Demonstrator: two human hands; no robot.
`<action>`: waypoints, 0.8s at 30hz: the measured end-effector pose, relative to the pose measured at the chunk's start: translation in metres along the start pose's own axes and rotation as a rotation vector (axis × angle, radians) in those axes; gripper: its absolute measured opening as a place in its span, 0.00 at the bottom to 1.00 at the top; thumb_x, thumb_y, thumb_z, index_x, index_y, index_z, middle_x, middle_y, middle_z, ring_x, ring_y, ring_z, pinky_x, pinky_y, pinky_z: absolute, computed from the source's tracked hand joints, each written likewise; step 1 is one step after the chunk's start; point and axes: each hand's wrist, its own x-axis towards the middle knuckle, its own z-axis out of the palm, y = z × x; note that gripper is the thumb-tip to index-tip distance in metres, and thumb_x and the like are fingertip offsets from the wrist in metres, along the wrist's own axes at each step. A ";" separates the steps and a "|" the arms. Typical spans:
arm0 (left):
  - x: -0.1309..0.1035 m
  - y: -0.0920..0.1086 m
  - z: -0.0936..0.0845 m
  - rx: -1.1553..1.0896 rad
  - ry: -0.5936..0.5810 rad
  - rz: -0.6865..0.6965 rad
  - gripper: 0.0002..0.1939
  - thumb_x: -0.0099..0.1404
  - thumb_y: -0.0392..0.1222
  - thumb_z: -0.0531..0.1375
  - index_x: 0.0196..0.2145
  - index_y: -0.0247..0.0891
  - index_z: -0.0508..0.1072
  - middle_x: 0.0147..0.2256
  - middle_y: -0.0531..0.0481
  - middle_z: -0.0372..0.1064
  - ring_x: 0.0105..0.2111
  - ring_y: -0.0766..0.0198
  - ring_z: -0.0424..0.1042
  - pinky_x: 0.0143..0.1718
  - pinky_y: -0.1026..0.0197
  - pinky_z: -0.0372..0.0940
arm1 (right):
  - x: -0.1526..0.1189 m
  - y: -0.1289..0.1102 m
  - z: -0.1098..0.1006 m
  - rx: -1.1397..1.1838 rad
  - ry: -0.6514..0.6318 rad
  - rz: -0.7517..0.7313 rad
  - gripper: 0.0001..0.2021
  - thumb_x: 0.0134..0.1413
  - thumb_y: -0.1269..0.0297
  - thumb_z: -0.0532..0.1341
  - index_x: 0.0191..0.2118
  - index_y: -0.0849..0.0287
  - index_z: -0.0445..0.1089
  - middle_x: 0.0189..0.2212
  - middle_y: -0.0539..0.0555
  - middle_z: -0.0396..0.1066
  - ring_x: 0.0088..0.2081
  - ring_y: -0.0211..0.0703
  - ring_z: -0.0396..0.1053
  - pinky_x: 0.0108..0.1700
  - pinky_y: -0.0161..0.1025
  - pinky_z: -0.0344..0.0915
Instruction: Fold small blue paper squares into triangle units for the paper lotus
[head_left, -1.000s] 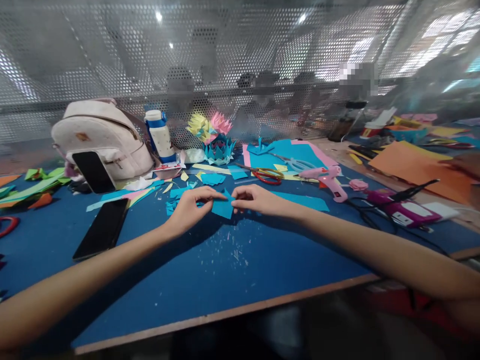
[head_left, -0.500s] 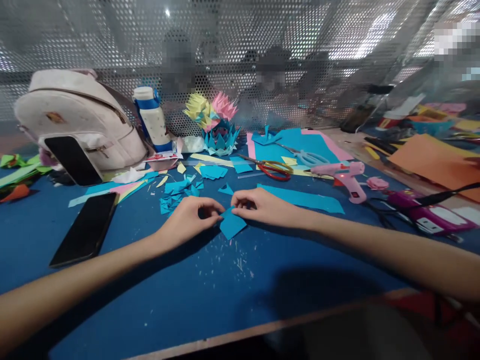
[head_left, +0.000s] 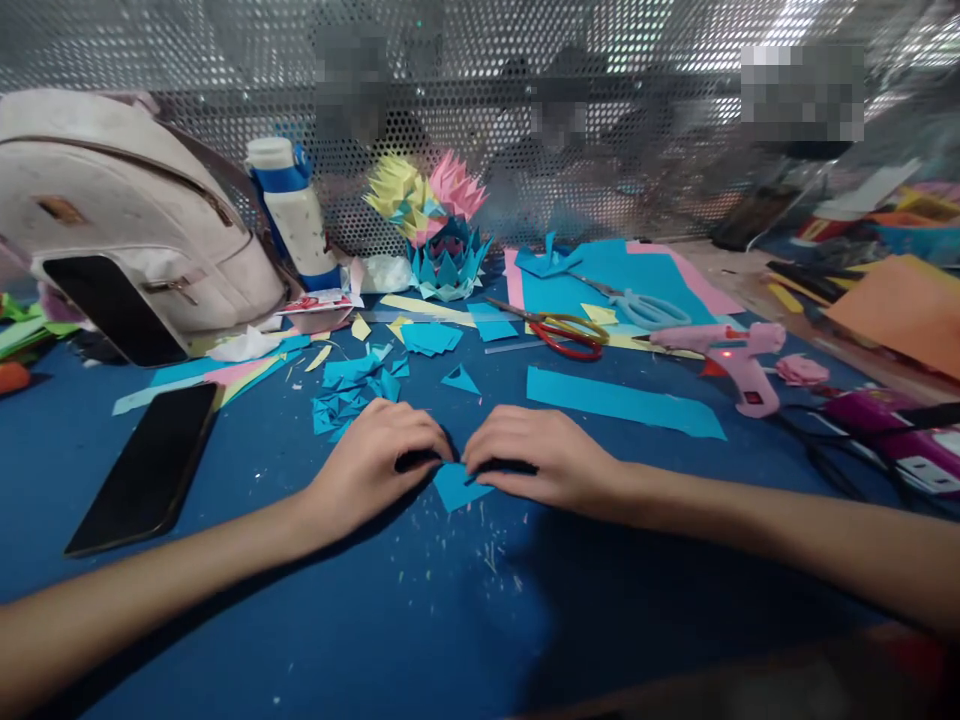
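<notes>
A small blue paper piece lies low over the blue table, its lower corner pointing toward me. My left hand pinches its upper left edge, fingers curled. On the other side my right hand has its fingers closed on the upper right edge. The fingers cover the paper's top part. Just behind the hands rests a small blue folded triangle, and a pile of folded blue pieces sits beyond my left hand. A long blue paper strip is behind my right hand.
Two phones, a backpack and a bottle occupy the left. Paper flowers stand at the back. Red-handled scissors, blue-handled scissors and a pink glue gun lie right of centre, with cables beyond.
The view has shifted. Both hands have come lower and flatter around the blue paper, whose visible part is now shorter, with the fingers covering more of its upper side.
</notes>
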 end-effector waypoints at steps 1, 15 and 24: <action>-0.002 0.000 0.000 0.013 0.000 0.030 0.08 0.72 0.35 0.57 0.39 0.43 0.76 0.40 0.54 0.77 0.40 0.63 0.72 0.46 0.56 0.56 | -0.002 0.001 0.001 0.003 0.008 -0.026 0.07 0.65 0.66 0.58 0.43 0.56 0.74 0.42 0.52 0.77 0.44 0.40 0.70 0.47 0.37 0.67; -0.041 0.016 0.005 0.422 0.026 0.289 0.19 0.76 0.32 0.45 0.53 0.28 0.72 0.55 0.42 0.71 0.53 0.54 0.68 0.60 0.47 0.52 | -0.012 0.005 0.000 -0.091 -0.057 -0.281 0.14 0.71 0.70 0.49 0.51 0.64 0.70 0.54 0.57 0.73 0.54 0.40 0.71 0.59 0.39 0.67; -0.041 0.027 0.004 0.505 0.023 0.229 0.17 0.76 0.35 0.49 0.52 0.31 0.75 0.56 0.44 0.71 0.39 0.58 0.72 0.45 0.53 0.60 | -0.010 0.009 -0.001 -0.052 -0.044 -0.263 0.11 0.69 0.71 0.52 0.49 0.64 0.71 0.52 0.58 0.74 0.54 0.40 0.72 0.54 0.39 0.72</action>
